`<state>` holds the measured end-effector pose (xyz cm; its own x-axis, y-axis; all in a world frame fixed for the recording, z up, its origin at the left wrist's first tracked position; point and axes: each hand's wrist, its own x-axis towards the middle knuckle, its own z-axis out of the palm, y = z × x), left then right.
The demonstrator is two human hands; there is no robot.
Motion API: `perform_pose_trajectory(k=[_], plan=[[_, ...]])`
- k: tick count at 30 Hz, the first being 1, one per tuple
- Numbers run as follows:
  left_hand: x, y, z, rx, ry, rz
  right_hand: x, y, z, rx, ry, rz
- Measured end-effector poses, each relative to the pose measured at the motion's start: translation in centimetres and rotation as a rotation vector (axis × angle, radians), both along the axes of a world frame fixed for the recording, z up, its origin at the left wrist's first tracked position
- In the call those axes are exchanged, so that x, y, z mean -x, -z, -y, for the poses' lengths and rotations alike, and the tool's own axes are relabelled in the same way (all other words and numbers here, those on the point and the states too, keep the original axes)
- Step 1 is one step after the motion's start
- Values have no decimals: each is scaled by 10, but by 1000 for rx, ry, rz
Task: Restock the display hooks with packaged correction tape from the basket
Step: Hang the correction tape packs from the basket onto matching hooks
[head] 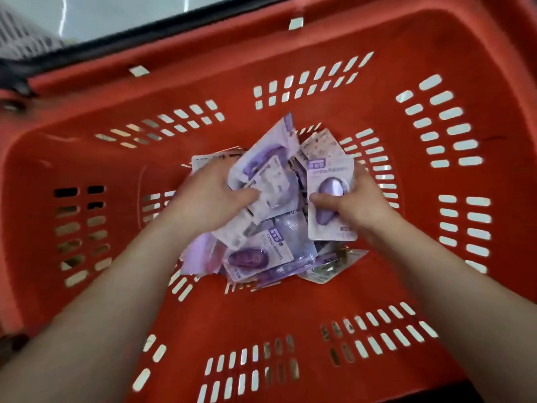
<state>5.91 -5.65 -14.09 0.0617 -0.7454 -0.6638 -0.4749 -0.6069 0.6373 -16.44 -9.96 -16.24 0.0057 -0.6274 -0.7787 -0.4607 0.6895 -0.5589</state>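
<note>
A red plastic basket (319, 301) with slotted walls fills the view. A loose pile of lilac correction tape packs (261, 251) lies on its floor. My left hand (206, 196) is down in the pile, thumb pressing a bunch of packs (270, 175) whose top corners stick up. My right hand (357, 205) grips one upright pack (331, 199) by its right edge, thumb across the purple tape blister. No display hooks are in view.
The basket's dark handle (122, 42) runs along the far rim. Beyond it is a pale glossy floor (116, 13). A grey gridded object (20, 39) shows at the top left corner. Basket walls surround both forearms.
</note>
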Motion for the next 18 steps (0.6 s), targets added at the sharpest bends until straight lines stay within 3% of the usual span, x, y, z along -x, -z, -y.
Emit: perform_pose_trajectory(k=[4, 7, 9, 12, 15, 16, 18], plan=[[34, -34, -20, -123, -469, -480, -15, -18, -9, -165, 288, 261], [61, -40, -25, -147, -719, -655, -20, -33, -16, -338, 445, 517], [76, -31, -24, -198, -822, -696, -18, -40, -19, -367, 378, 579], [94, -5, -25, -238, -729, -591, -14, -34, -27, -199, 173, 463], [93, 13, -24, -277, -340, -459, -2, -22, -27, -162, 250, 278], [88, 17, -21, -270, -236, -383, 3, -19, -26, -159, 267, 240], [70, 28, -9, -185, -132, -39, 9, -14, -25, -141, 273, 175]])
